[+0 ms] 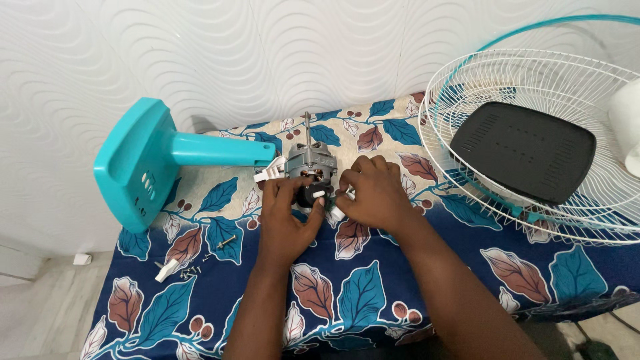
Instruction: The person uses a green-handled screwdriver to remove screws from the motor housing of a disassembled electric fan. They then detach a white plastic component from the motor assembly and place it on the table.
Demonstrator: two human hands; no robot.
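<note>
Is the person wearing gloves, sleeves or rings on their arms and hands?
No gloves. The left hand and right hand are bare, and both forearms are uncovered as far as the picture shows, with no sleeves in view. No watch, bracelet or ring shows on either one.

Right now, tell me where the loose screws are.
In the head view the screws lie on the leaf-print cloth at lower left, left of the left hand, below the teal fan stand.
</note>
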